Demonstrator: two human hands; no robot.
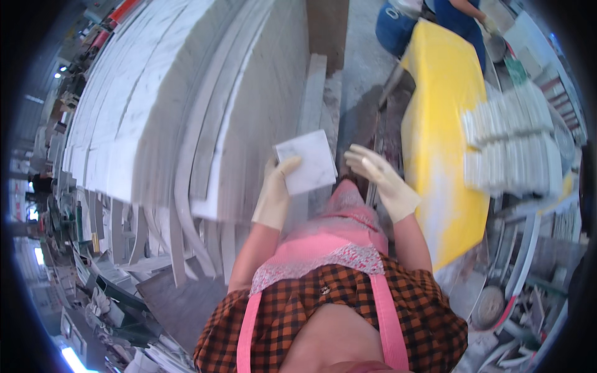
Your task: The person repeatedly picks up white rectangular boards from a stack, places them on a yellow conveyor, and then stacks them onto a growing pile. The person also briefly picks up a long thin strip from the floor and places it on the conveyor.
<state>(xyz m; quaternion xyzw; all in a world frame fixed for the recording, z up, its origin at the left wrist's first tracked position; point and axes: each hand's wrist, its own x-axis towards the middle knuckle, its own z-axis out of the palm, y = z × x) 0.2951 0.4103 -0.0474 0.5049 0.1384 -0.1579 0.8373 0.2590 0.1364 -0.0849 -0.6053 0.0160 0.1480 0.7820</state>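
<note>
A square white stone tile (309,163) with faint grey marks is held out in front of my body. My left hand (277,191), in a cream glove, grips its left edge, the thumb lying on the upper face. My right hand (384,180), gloved the same way, is raised just right of the tile and does not touch it. Its fingers are stretched out, with nothing in them. Whether more than one tile is in my left hand, I cannot tell.
Tall stacks of white stone slabs (249,105) rise on my left. A yellow-covered bench (444,124) stands to my right, with stacked white tiles (513,149) at its outer side. Beyond it a person in blue (463,25) is at work. A wheel (488,308) sits at lower right.
</note>
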